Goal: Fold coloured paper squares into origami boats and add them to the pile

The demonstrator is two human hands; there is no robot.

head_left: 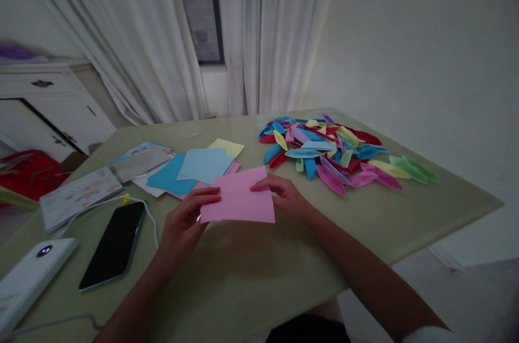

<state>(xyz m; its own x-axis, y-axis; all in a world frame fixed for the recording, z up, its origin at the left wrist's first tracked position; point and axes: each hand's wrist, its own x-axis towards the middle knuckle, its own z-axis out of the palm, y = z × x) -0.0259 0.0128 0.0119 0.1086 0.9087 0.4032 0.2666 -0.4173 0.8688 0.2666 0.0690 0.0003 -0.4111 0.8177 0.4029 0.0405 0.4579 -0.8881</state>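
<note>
A pink sheet of paper (239,199) is held up just above the table, between both hands. My left hand (187,221) is closed on its left edge, fingers on top and the thumb hidden below. On the right edge, my right hand (286,197) pinches the sheet, with fingertips lying on its upper face. Just beyond the sheet are loose paper squares: a light blue sheet (206,164), a darker blue sheet (168,174) and a yellow sheet (229,147). A large pile of folded paper pieces (320,143) in many colours lies farther right.
On the left are a black-screened phone (113,245), a white power bank (34,278) with a cable (152,221), and a printed booklet (81,197). A clear plastic packet (141,163) lies behind them. The table's (365,229) right edge runs diagonally near my right forearm.
</note>
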